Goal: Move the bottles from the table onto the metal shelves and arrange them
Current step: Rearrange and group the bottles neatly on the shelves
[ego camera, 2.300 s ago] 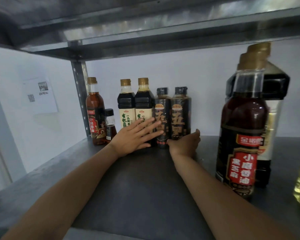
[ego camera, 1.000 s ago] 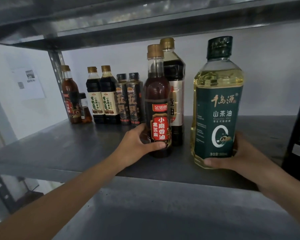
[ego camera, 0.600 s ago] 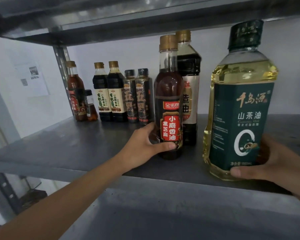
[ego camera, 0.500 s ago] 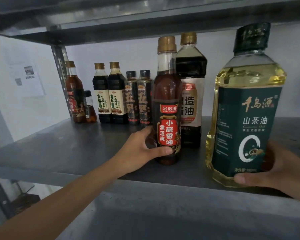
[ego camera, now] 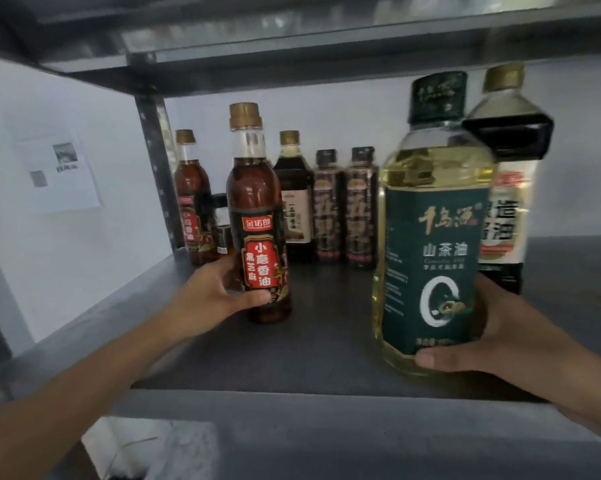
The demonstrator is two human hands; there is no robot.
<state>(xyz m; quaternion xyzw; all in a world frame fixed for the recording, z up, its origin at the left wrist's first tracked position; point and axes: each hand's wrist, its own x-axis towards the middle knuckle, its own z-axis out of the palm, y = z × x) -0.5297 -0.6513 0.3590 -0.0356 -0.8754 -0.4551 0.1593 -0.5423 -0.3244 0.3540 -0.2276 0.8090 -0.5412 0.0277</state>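
My left hand [ego camera: 212, 296] grips a tall brown sesame oil bottle [ego camera: 255, 209] with a red label, upright on the metal shelf [ego camera: 327, 327], in front of the back row. My right hand [ego camera: 493, 334] holds a big yellow oil bottle [ego camera: 430, 220] with a dark green label near the shelf's front edge; whether its base touches the shelf I cannot tell. Along the back stand a brown bottle [ego camera: 190, 195], a small jar [ego camera: 223, 230], a dark soy sauce bottle [ego camera: 294, 192] and two black bottles [ego camera: 344, 206]. A large soy sauce jug [ego camera: 507, 174] stands behind the yellow bottle.
The upper shelf [ego camera: 309, 50] hangs low over the bottle caps. A shelf post [ego camera: 157, 161] stands at the back left corner. A paper sheet [ego camera: 56, 168] is stuck to the white wall on the left. A lower shelf edge [ego camera: 327, 438] runs along the bottom.
My left hand has carried the sesame oil bottle leftward, away from the soy sauce jug and toward the back row. My right hand still holds the yellow oil bottle.
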